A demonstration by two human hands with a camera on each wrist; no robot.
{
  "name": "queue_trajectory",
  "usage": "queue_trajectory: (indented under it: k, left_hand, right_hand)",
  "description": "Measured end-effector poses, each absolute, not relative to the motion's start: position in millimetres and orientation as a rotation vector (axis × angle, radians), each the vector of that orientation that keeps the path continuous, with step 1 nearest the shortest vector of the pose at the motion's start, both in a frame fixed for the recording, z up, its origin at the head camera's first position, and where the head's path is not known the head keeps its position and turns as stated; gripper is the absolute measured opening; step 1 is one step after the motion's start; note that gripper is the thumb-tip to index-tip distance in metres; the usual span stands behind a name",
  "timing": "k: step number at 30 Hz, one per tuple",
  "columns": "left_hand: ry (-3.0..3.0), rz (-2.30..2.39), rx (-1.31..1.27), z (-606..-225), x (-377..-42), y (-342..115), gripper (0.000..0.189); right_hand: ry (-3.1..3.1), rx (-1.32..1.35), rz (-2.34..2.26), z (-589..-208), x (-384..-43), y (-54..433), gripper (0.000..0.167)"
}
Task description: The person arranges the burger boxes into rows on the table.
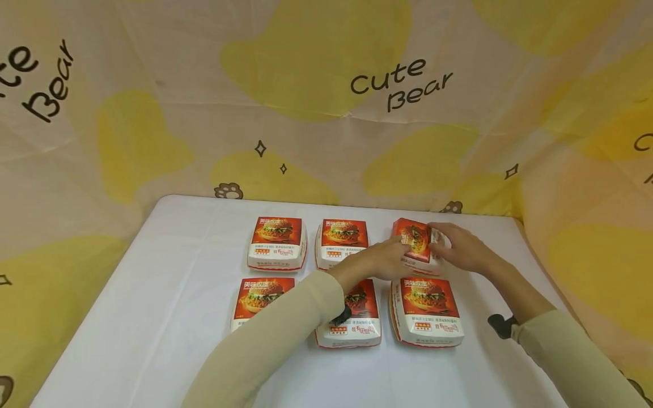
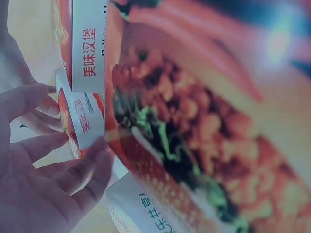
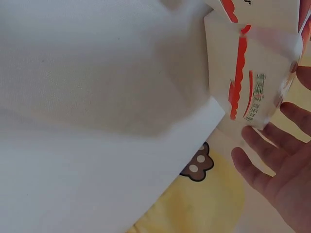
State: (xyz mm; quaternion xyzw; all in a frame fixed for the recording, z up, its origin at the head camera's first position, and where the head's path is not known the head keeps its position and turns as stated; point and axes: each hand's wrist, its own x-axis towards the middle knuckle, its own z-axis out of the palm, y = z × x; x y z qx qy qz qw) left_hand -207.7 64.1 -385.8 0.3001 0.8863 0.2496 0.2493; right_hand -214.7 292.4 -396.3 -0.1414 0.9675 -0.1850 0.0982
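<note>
A red and white burger box [image 1: 415, 241] at the back right sits turned askew between my two hands. My left hand [image 1: 381, 259] reaches across from the left and grips its left side. My right hand [image 1: 461, 249] holds the right side, its thumb over the lid and its fingers toward the back. In the left wrist view the left hand [image 2: 48, 179] has thumb and fingers around the box's end [image 2: 86, 121]. The right wrist view shows the right hand's [image 3: 286, 165] fingertips against the box's white side [image 3: 252, 73]; its thumb is hidden there.
Several like boxes lie in two rows on the white table [image 1: 178, 300]. The front right box [image 1: 428, 311] is just before the held one; a back middle box [image 1: 344, 235] is left of it. My left arm partly covers the front boxes. A printed cloth [image 1: 306, 85] hangs behind.
</note>
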Motion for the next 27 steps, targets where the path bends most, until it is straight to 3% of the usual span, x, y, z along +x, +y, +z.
queue_trajectory:
  k: [27]
  left_hand:
    - [2.422, 0.654, 0.843, -384.8, -208.1, 62.9, 0.056]
  right_hand:
    - [2.886, -0.294, -0.477, -395.5, -211.8, 293.6, 0.058]
